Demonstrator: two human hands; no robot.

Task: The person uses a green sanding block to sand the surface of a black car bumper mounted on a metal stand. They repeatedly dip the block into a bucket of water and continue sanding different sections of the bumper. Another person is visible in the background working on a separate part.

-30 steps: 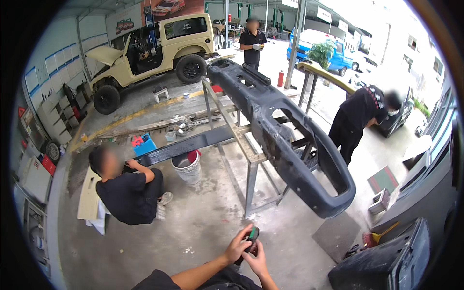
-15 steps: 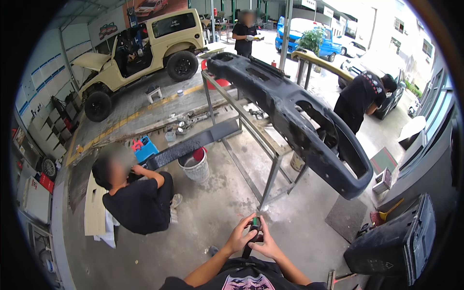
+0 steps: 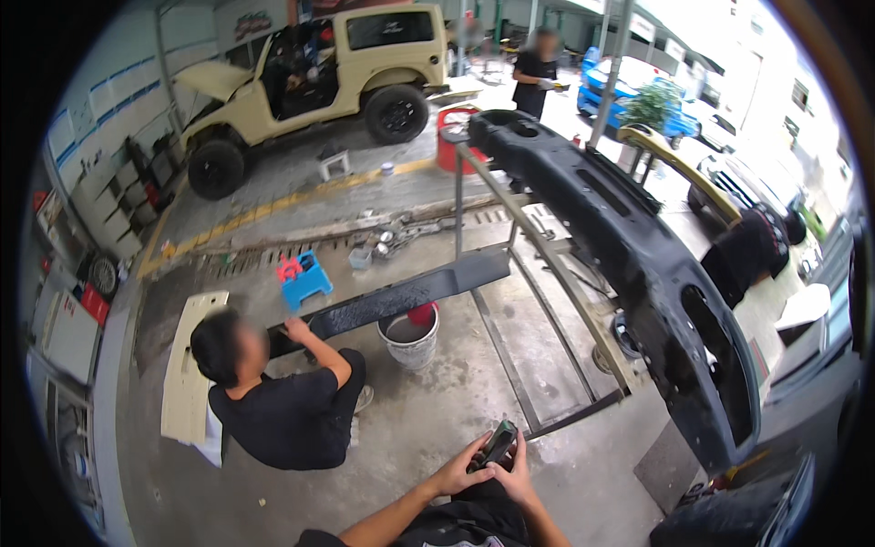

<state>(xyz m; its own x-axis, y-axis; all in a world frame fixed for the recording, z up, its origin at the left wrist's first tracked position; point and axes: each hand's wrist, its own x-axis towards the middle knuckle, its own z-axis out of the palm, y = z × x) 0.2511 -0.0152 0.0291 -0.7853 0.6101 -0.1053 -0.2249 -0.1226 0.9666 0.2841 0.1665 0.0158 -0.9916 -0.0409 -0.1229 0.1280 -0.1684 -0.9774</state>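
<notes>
Landmark: black bumper [image 3: 629, 232], lying on a metal stand.

Handled item: dark handheld device [image 3: 500, 444], green at its upper end. Position: left of the bumper's near end, well apart from it, held up above the floor. Tilted, upper end leaning away from the wearer.

Left grip [image 3: 460, 471]: closed around the device's left side, fingers along it. Right grip [image 3: 516, 476]: closed on the right side, so the device sits between the two. Green end projects past the fingers; lower part covered by both hands. Finer detail too small to read.

Surroundings, by bumper: crouching co-worker [image 3: 283, 415] to its left, one hand at a long dark panel [image 3: 387, 305]. White bucket [image 3: 410, 351] under that panel, also left of the bumper. Blue step stool [image 3: 308, 283] farther left, beyond the panel. Beige vehicle [image 3: 392, 77], hood raised, beyond and left of the bumper. Standing person [image 3: 533, 82] just past its far end; another, bent over [image 3: 743, 260], on its right side.
</notes>
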